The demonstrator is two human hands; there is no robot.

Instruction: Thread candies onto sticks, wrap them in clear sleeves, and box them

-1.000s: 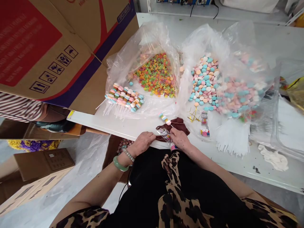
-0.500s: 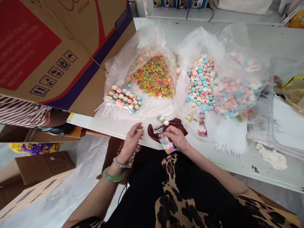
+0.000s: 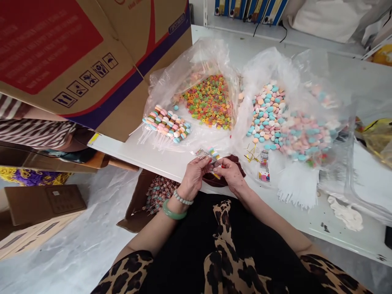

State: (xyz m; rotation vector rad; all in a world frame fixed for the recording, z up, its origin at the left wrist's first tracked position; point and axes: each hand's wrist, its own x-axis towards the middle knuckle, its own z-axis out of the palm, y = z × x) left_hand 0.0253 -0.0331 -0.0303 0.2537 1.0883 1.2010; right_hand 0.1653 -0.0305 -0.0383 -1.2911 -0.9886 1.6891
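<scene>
In front of my body, my left hand (image 3: 193,176) and my right hand (image 3: 232,174) are close together, fingers pinched. Between them is a small printed clear bag (image 3: 201,153), its edge showing beyond my left fingertips. A short stick of pastel candies (image 3: 214,153) pokes up beside it, above my right fingertips. My left fingers grip the bag; my right fingers close on the candy stick and the bag's lower part, partly hidden. Under the hands lies a brown cloth (image 3: 214,180). To the right are gold twist ties (image 3: 252,153) and more printed bags (image 3: 263,165).
Finished candy sticks (image 3: 168,124) lie at left by a plastic bag of ring candies (image 3: 210,102). Bags of pastel candies (image 3: 268,112) and white sticks (image 3: 297,185) are at right. A large carton (image 3: 122,102) stands left; an open box of wrapped candies (image 3: 131,208) sits below the table edge.
My left hand has moved right and up to meet my right hand, and its open fingers have closed on the printed bag. The view has shifted slightly.
</scene>
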